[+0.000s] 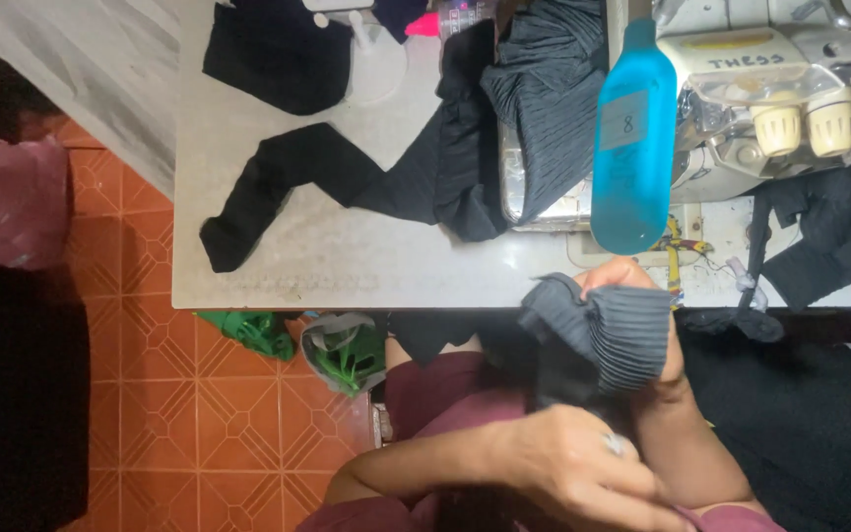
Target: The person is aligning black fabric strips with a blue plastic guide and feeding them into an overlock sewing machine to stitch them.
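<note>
Head view, looking straight down, and both hands are working a piece of dark grey pleated fabric (pixel 603 335) just off the near edge of the bench (pixel 347 256). The right hand (pixel 632 286) is pushing up inside or under the fabric, so that the cloth is draping over it like a cap; only the knuckles are peeking out at the far side, and its grip is hidden, so I cannot tell how tightly the fingers are curled. The left hand (pixel 573 468), wearing a ring, is sitting nearer the body, fingers curling down onto the lower end of the same piece, seemingly pinching it to keep it taut. Holding it between two hands like this is probably letting the pleats stay lined up.

Further out, more black fabric (pixel 386 177) is trailing across the bench, one long strip running off to the left, while a pleated bundle (pixel 554 89) is lying heaped up against the sewing machine (pixel 770 108) on the far right, likely kept close for feeding. A blue plastic bottle (pixel 632 148) is hanging or standing in front of the machine, right above the hands. Cream-coloured knobs are showing along the machine's body. Down on the left, orange floor tiles (pixel 199 414) and some green bits (pixel 337 355) are lying under the bench edge.
</note>
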